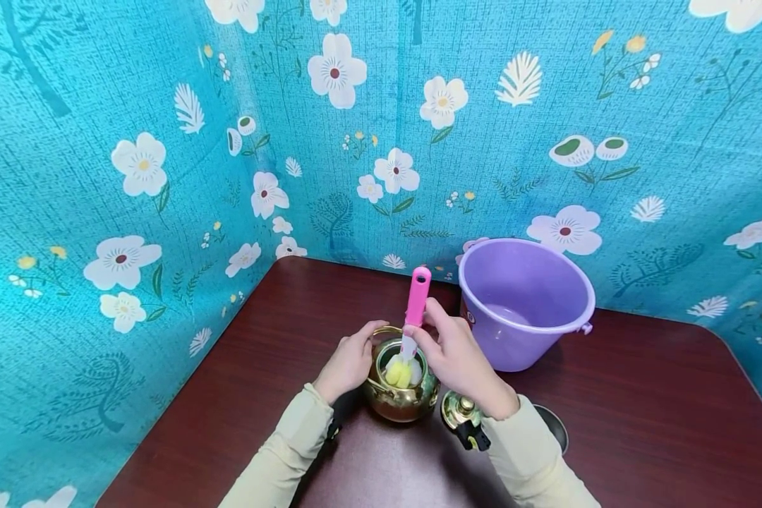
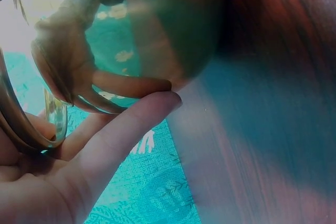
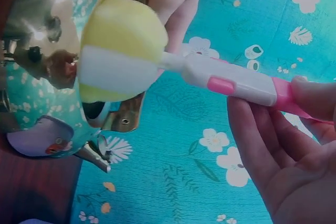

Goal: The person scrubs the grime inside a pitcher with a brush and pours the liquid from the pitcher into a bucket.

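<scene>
A shiny brass teapot (image 1: 398,406) stands on the dark table with its lid off. My left hand (image 1: 348,360) holds it from the left side. In the left wrist view the thumb (image 2: 131,124) lies along the pot's side, and other fingers are by the hoop handle (image 2: 21,119). My right hand (image 1: 454,349) grips the pink-and-white handle of a sponge brush (image 1: 417,303) between thumb and fingers. The brush's yellow-and-white sponge head (image 3: 123,51) is at the pot's mouth, much of it showing above the rim.
The brass lid (image 1: 463,408) lies right of the pot, below my right wrist. A round metal dish (image 1: 555,429) is partly hidden by my right sleeve. Behind, to the right, stands a purple bucket (image 1: 514,339). Blue floral cloth (image 1: 368,141) hangs along the table's back and left.
</scene>
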Tool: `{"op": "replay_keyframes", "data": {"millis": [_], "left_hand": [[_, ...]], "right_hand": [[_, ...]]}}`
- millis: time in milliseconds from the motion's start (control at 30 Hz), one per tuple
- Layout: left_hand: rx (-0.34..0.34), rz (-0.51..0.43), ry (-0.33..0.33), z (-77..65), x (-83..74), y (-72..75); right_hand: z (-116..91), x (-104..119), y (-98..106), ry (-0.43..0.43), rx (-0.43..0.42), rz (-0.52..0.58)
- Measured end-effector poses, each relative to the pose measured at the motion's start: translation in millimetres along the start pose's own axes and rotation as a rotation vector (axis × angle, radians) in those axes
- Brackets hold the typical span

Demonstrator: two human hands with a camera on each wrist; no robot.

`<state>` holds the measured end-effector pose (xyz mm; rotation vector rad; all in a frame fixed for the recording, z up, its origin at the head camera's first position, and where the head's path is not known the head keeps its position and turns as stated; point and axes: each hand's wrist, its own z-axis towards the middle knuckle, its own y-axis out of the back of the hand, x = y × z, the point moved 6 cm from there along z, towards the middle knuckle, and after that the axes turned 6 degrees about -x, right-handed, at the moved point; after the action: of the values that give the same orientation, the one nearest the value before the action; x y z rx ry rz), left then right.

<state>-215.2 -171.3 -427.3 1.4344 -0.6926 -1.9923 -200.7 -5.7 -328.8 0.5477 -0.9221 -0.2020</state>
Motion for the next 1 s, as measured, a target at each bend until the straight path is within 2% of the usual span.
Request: {"op": "replay_keyframes", "data": {"millis": [300, 733, 1000], "left_hand": [[0.010, 0.002, 0.008, 0.0, 1.2, 0.4], [0.017, -0.010, 0.016, -0.1, -1.8, 2.0], [0.016, 0.014, 0.020, -0.4, -2.4, 3.2]], "right_hand": [[-2, 13, -2, 0.088, 0.006, -0.083], [-7, 15, -2, 0.138, -0.005, -0.142], [-10, 18, -5, 0.205, -0.014, -0.157]]}}
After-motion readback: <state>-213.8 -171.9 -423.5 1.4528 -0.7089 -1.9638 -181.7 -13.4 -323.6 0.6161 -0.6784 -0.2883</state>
